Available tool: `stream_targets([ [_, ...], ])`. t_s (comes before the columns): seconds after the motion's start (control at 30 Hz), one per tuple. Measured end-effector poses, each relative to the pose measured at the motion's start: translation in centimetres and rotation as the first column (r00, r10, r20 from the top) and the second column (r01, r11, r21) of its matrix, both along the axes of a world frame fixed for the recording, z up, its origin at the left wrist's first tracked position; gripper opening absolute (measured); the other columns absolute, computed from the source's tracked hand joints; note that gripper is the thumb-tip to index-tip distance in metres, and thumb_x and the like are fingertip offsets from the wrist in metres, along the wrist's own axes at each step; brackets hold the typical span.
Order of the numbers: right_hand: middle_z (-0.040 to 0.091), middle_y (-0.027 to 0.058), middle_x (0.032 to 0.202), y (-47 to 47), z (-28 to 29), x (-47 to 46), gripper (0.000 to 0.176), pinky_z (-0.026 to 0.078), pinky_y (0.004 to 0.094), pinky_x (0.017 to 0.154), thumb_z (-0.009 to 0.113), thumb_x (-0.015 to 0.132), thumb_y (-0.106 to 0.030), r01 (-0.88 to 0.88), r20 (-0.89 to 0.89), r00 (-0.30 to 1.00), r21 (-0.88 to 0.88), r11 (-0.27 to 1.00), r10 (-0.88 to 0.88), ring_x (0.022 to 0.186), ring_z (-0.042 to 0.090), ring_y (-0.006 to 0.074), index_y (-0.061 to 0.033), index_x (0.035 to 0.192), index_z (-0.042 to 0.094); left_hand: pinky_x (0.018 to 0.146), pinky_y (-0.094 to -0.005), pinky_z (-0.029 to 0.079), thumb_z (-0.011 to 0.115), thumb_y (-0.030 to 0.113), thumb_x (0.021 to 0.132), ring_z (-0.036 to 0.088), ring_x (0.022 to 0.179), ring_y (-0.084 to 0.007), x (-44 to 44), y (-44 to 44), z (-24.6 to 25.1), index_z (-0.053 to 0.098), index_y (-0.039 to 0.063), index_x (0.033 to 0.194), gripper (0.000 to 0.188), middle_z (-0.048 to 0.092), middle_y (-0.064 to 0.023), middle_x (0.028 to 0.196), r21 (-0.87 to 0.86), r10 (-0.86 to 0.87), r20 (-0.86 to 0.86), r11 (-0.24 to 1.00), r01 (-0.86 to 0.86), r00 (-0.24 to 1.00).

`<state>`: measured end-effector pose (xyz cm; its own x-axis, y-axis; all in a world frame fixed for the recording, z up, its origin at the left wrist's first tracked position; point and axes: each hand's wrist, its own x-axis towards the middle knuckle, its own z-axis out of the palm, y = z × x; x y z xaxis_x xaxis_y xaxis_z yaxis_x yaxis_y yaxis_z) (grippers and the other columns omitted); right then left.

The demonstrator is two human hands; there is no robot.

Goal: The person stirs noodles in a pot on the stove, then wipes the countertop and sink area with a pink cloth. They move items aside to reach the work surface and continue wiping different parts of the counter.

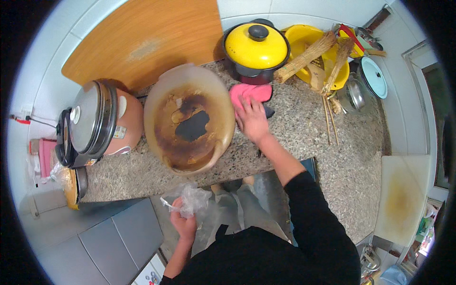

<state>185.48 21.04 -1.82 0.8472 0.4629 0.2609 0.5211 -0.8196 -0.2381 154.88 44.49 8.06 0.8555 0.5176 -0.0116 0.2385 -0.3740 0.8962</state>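
My left hand (184, 221), low in front of the counter, grips a crumpled clear plastic bag (194, 200). On the granite countertop (245, 153) my right hand (252, 119) lies on a pink cloth (251, 93) with a dark underside; whether the fingers grip it I cannot tell. Left of that hand stands a large oval translucent plastic piece (162, 107), stained brown, with a dark opening or patch at its middle. Just behind the cloth is a black pot (249, 76) with a yellow lid (237, 41).
A pink rice cooker (130, 121) and another dark appliance stand left. A wooden board (178, 32) leans on the wall. Back right are a yellow basin (301, 32), straw brushes (308, 57), chopsticks (326, 121) and a pot with a light blue lid (374, 76). A stained white board (400, 196) lies far right.
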Motion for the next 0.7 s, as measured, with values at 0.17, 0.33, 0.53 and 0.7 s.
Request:
stream_targets([
  [0.17, 0.042, 0.0127, 0.151, -8.7, 1.2, -5.9, 0.056, 0.032, 0.0543, 0.112, 0.064, 0.090, -0.030, -0.015, -0.073, 0.997, -0.032, 0.999, 0.012, 0.134, 0.041, 0.0417, -0.0220, 0.143, 0.050, 0.093, -0.0400, 0.048, 0.065, 0.008, 0.080, 0.063, 0.102, -0.0309, 2.3, -1.3, 0.0, 0.068, -0.002, 0.105, 0.027, 0.068, -0.0162, 0.105, -0.017, -0.041, 0.036, 0.999, 0.042, 0.998],
  [0.33, 0.043, 0.0136, 0.150, -13.6, 0.2, 3.6, 0.052, 0.034, 0.0547, 0.110, 0.061, 0.092, -0.032, 0.222, 0.073, 0.974, -0.099, 0.970, -0.215, 0.133, 0.041, 0.0412, -0.0201, 0.142, 0.051, 0.090, -0.0407, 0.049, 0.066, 0.010, 0.080, 0.064, 0.097, -0.0336, 3.2, -2.9, 1.1, 0.068, -0.002, 0.103, 0.026, 0.068, -0.0169, 0.102, 0.060, -0.171, 0.040, 0.984, 0.168, 0.985],
  [0.53, 0.044, 0.0140, 0.147, -10.3, -0.2, 0.9, 0.049, 0.035, 0.0527, 0.108, 0.061, 0.092, -0.031, 0.346, 0.133, 0.933, -0.076, 0.935, -0.334, 0.129, 0.043, 0.0399, -0.0158, 0.138, 0.054, 0.087, -0.0426, 0.050, 0.071, 0.012, 0.076, 0.065, 0.096, -0.0345, 4.3, -4.6, 1.6, 0.069, 0.003, 0.104, 0.029, 0.068, -0.0160, 0.103, 0.077, -0.430, 0.097, 0.902, 0.424, 0.898],
  [0.7, 0.043, 0.0098, 0.151, -11.6, 2.7, -13.6, 0.049, 0.035, 0.0531, 0.110, 0.068, 0.087, -0.028, 0.158, -0.105, 0.981, -0.053, 0.986, -0.162, 0.130, 0.043, 0.0392, -0.0208, 0.135, 0.059, 0.089, -0.0465, 0.050, 0.073, 0.014, 0.074, 0.065, 0.099, -0.0366, 6.8, -5.9, 1.4, 0.069, 0.005, 0.107, 0.034, 0.068, -0.0156, 0.105, 0.101, -0.610, 0.147, 0.792, 0.602, 0.778],
])
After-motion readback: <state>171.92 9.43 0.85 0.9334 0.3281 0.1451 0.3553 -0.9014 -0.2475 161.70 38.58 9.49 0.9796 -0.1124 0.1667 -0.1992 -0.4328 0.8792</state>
